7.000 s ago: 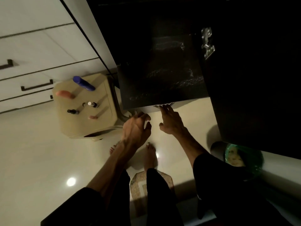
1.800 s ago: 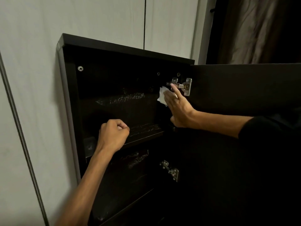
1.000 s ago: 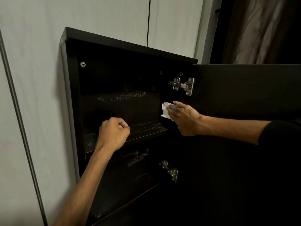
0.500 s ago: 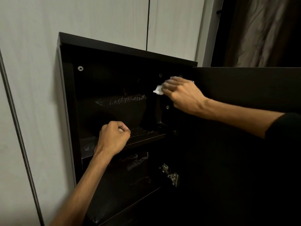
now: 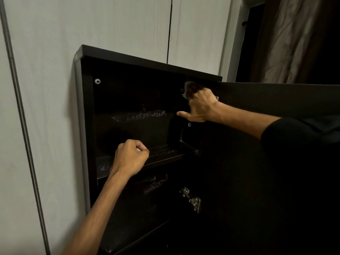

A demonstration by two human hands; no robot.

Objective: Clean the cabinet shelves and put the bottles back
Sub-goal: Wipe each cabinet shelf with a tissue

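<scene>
A dark wall cabinet (image 5: 86, 126) is seen with its door (image 5: 276, 100) swung open toward 3 o'clock. The right hand (image 5: 199, 105) is raised into the upper compartment, at about 1 o'clock from the centre of the cabinet, where a small white cloth (image 5: 184, 95) is pressed by its curled fingers against the inner side wall just beside the top corner; the thumb is stretched out toward 9 o'clock. Only a pale edge of the cloth is shown beyond the knuckles. The left hand (image 5: 129, 159) is closed into a fist, and whether anything is held inside it cannot be told; it is placed at the front edge of the middle shelf (image 5: 171, 156), at about 7 o'clock from the right hand and well apart from it. A metal hinge (image 5: 191, 199) is visible in the lower compartment at 5 o'clock. A pale wall (image 5: 46, 89) surrounds the cabinet, and a curtain (image 5: 294, 39) hangs at 2 o'clock.
</scene>
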